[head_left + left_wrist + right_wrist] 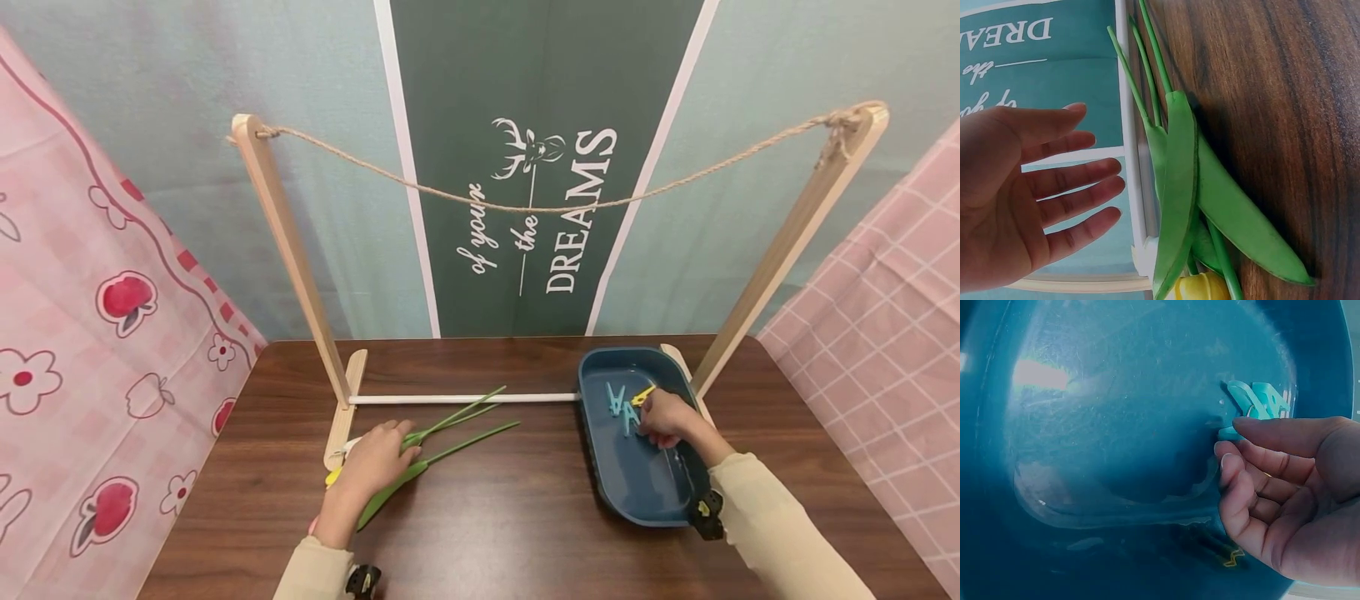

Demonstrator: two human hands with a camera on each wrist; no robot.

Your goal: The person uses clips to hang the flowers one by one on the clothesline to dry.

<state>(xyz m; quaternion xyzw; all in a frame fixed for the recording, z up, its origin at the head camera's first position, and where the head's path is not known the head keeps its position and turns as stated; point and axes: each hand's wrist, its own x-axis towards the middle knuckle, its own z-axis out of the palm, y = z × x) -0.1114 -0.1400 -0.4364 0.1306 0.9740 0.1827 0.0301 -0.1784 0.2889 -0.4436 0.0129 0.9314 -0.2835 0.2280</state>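
Note:
My right hand reaches into a blue tray, thumb and curled fingertips pinching one end of a teal clothespin. Beside it lie another teal clothespin and a yellow clothespin, partly covered by the hand in the head view. My left hand, fingers extended and a little spread with nothing in them, hovers over artificial flowers with green stems and leaves. A yellow flower head shows at their near end, and a white one is partly hidden by the hand.
The blue tray stands on the dark wooden table. Behind, a wooden frame has a left post, a right post, a sagging rope between their tops and a white rod low down. Printed cloths hang around.

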